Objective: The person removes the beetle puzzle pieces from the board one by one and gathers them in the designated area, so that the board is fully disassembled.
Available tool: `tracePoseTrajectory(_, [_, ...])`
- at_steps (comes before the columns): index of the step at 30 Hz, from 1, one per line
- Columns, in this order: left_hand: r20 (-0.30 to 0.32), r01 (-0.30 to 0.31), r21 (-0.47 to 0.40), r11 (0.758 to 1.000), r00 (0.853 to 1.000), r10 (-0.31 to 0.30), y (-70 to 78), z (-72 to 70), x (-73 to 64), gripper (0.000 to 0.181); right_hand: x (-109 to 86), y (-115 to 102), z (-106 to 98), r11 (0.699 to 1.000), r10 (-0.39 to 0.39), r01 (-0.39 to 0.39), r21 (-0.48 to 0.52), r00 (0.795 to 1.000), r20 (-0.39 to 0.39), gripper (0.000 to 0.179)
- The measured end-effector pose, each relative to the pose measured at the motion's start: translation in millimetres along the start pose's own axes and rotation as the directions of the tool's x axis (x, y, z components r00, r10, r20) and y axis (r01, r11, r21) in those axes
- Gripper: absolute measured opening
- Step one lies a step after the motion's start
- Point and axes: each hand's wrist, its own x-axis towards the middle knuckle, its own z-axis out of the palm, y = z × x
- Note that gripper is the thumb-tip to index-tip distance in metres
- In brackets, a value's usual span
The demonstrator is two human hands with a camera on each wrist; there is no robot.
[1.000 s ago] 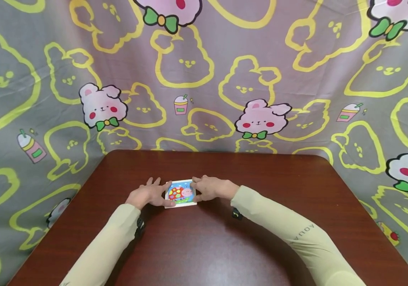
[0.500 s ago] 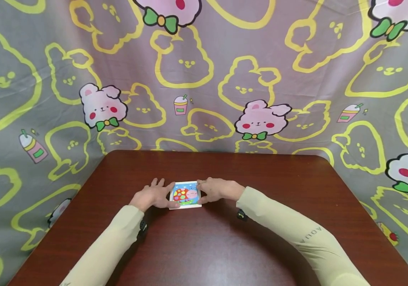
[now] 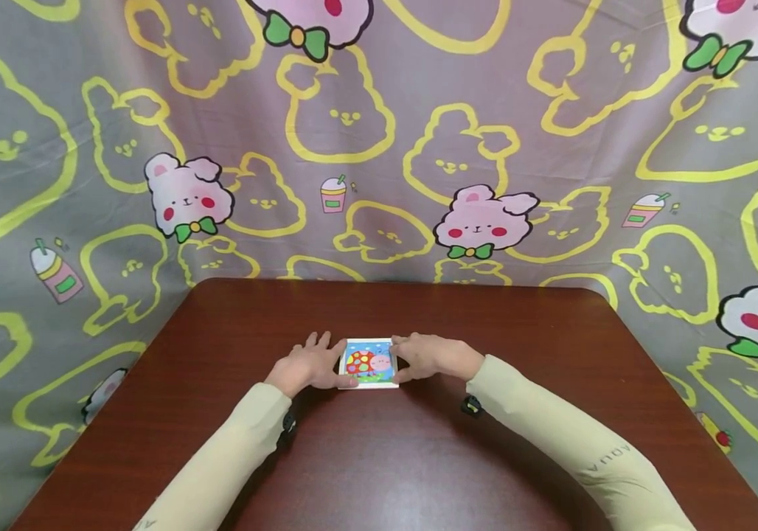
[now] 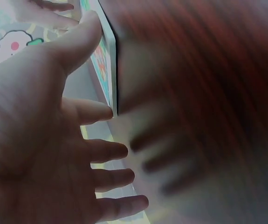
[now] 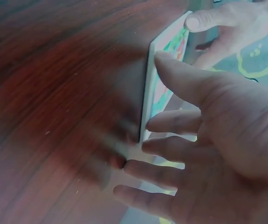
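Note:
A small square picture (image 3: 369, 361) with a white border shows a red ladybug with coloured spots and a pink face on blue. It lies face up on the table between both hands. My left hand (image 3: 311, 363) touches its left side, thumb on the near corner and index finger by the far one. In the left wrist view the other fingers (image 4: 110, 179) stretch out straight over the table. My right hand (image 3: 427, 356) touches the right side likewise. Its thumb rests on the white edge in the right wrist view, and the remaining fingers (image 5: 147, 175) are spread.
The brown wooden table (image 3: 379, 457) reaches back to a grey curtain (image 3: 412, 110) printed with yellow outlines and white rabbits. Dark wrist devices sit under both pale sleeves, such as the right sleeve (image 3: 551, 428).
Both hands have moved to the right together with the picture, from left of the table's middle to nearly its middle. Their contact with its sides looks the same.

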Motion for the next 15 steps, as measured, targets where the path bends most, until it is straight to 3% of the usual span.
tracePoseTrajectory(5, [-0.01, -0.045, 0.002, 0.999, 0.999, 0.045, 16.2, 3.9, 4.3, 0.093, -17.4, 9, 1, 0.998, 0.038, -0.039, 0.045, 0.999, 0.02, 0.065])
tracePoseTrajectory(15, [-0.019, -0.076, 0.016, 0.997, 0.997, 0.077, 35.3, 12.0, 6.5, 0.095, -41.5, 18, 7, 0.991, 0.077, -0.079, 0.108, 0.997, 0.026, 0.069])
